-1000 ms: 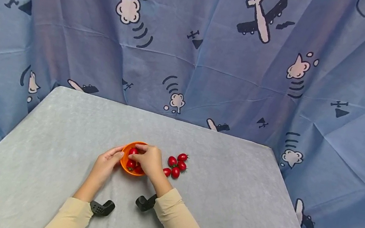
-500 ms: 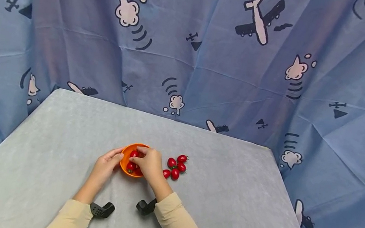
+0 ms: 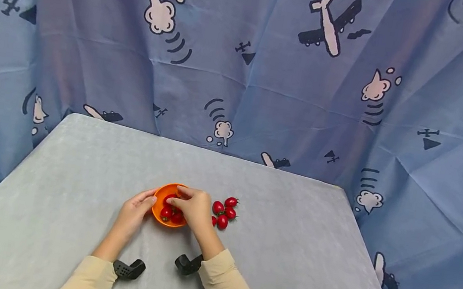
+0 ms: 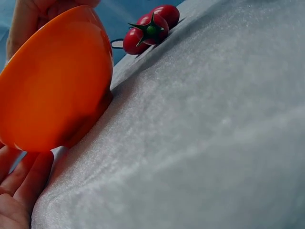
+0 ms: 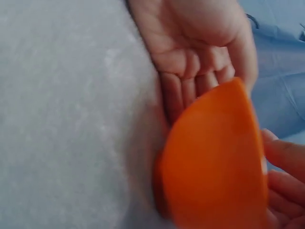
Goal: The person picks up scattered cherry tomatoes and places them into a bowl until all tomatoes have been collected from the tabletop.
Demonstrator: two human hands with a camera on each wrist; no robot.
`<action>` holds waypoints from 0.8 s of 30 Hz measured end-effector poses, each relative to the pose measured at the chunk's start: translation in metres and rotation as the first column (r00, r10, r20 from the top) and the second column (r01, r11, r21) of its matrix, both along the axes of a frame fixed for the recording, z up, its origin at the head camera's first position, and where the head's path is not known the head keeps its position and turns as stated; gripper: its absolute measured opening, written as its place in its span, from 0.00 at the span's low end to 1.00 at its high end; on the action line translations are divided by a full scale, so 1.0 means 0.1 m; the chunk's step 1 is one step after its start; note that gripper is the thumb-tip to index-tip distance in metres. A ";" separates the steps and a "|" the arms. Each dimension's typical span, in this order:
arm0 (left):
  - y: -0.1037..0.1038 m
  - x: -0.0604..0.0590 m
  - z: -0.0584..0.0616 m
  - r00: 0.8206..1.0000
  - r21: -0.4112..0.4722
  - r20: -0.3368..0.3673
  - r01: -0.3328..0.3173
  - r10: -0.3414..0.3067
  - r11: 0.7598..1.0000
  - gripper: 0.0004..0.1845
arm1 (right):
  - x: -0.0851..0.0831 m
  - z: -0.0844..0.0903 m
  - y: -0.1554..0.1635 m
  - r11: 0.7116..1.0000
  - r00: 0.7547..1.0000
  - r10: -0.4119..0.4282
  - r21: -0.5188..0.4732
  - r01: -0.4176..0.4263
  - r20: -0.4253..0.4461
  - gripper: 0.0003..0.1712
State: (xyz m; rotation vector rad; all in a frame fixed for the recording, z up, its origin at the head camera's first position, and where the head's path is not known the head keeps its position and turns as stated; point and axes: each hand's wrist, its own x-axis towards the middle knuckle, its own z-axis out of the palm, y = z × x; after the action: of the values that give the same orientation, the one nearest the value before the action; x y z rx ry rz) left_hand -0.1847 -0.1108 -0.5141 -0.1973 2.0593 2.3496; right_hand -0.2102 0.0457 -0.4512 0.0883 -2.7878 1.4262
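Note:
An orange bowl (image 3: 168,223) with several red cherry tomatoes (image 3: 166,213) in it stands on the grey-white tabletop. My left hand (image 3: 132,213) holds its left side, thumb at the rim and fingers against the outer wall, as the left wrist view also shows with the bowl (image 4: 59,86). From the right, my right hand (image 3: 197,210) reaches over the rim. Its thumb and forefinger pinch a cherry tomato (image 3: 170,197) inside the bowl, partly covered by the fingers. The right wrist view shows the right hand (image 5: 286,167) at the rim; the bowl's wall hides its fingertips.
Several loose cherry tomatoes (image 3: 222,221) lie in a cluster just right of the bowl, one partly behind the right hand. A blue curtain (image 3: 208,60) printed with planes hangs behind the table's far edge. Black cameras (image 3: 129,269) sit on both wrists.
My right hand has shifted slightly to the right, its fingertips still inside the bowl, and covers more of the loose cluster. The left hand keeps its place at the bowl.

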 end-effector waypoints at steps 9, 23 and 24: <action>-0.02 -0.02 -0.01 1.000 0.005 0.015 -0.008 0.007 1.000 0.22 | 0.11 0.07 0.19 0.955 0.996 -0.011 -0.296 0.035 0.084 0.21; 0.00 -0.03 0.00 1.000 0.007 0.030 0.002 -0.003 1.000 0.22 | 0.31 0.19 0.81 0.866 0.976 -0.220 -0.458 0.198 0.006 0.23; 0.00 -0.02 -0.01 1.000 0.003 0.029 0.005 -0.005 1.000 0.22 | 0.31 0.17 0.85 0.865 0.972 -0.234 -0.453 0.215 0.016 0.23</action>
State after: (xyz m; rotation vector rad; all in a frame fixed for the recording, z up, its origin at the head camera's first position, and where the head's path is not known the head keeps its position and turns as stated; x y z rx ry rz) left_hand -0.1863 -0.1110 -0.5147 -0.2249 2.0404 2.3324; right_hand -0.1793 0.1306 -0.4340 -0.2044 -2.2611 1.9289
